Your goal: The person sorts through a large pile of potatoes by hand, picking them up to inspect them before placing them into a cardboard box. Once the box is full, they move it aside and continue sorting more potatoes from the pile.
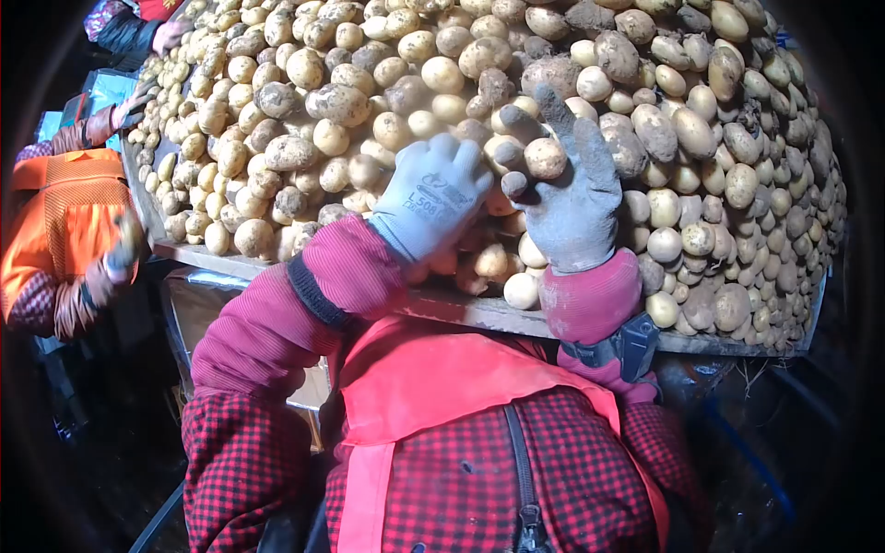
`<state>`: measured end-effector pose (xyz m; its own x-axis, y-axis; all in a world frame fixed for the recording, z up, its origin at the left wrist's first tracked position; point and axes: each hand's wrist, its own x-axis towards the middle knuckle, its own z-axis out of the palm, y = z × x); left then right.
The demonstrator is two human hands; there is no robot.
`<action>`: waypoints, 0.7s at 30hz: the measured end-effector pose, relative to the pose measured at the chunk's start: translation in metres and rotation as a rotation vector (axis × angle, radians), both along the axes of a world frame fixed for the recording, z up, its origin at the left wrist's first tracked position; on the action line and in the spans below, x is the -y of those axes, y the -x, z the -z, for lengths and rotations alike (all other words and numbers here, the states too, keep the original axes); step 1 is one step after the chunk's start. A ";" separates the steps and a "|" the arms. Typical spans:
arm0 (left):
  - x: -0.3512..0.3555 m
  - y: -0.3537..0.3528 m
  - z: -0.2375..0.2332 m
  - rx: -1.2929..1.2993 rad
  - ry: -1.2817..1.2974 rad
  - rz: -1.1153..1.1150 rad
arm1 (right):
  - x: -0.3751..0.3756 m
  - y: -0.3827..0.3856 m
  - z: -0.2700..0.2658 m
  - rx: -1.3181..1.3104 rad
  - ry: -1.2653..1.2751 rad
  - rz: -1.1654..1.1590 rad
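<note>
My left hand (431, 195), in a pale grey printed glove, is over the near part of a large potato heap (295, 152). Its back faces me and the fingers curl down out of sight; whatever is in them is hidden. Close by on the right, my right hand (576, 198) wears a soiled grey glove with the palm turned up. A small round potato (546, 158) rests in it, with the dirty fingers bent around it and the index finger stretched outward. Loose potatoes lie below and between both hands.
The heap sits on a table with a raised edge (479, 311) just in front of my body. At the left, a person in an orange vest (69, 221) reaches to the heap with a gloved hand. Another person's hand (169, 37) touches potatoes at the far left.
</note>
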<state>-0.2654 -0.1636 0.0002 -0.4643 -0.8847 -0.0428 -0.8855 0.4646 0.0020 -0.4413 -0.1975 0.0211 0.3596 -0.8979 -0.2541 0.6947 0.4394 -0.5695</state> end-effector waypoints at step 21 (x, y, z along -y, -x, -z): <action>0.007 -0.007 0.005 -0.101 0.088 0.056 | 0.002 0.001 -0.008 0.063 -0.072 -0.091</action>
<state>-0.2586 -0.1711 -0.0050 -0.5108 -0.8556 0.0834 -0.8557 0.5154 0.0464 -0.4425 -0.1992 0.0291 0.4559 -0.8409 -0.2915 0.6834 0.5406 -0.4907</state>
